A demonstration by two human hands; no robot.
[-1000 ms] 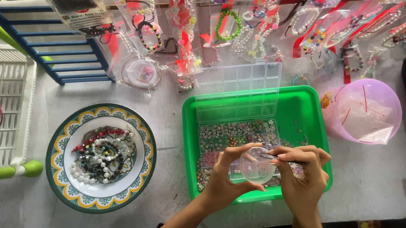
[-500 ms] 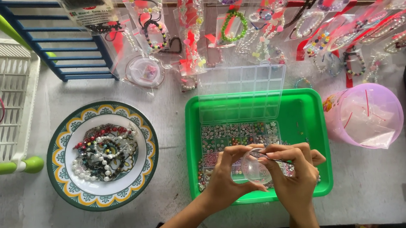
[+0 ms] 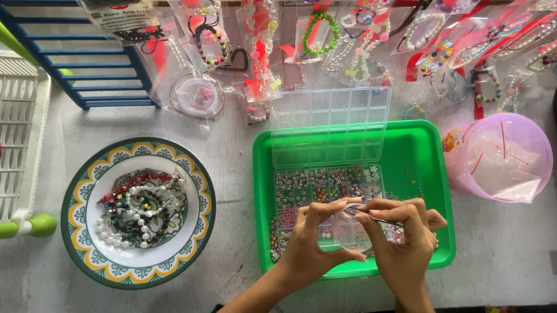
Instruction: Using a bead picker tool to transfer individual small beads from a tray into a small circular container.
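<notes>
Bead organiser [image 3: 325,196] sits open in green tray [image 3: 426,157].

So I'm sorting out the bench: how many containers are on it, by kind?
Green tray: 1
Clear bead box, lid open, in the tray: 1
Patterned plate of beads: 1
Pink tub: 1
White basket: 1
Small clear round case, held by the left hand: 1
Total: 6

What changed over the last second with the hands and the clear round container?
The right hand shifted left, bringing its thin dark tool over the clear round container. The left hand kept holding that container above the green tray. The plate of beads stayed put.
</notes>
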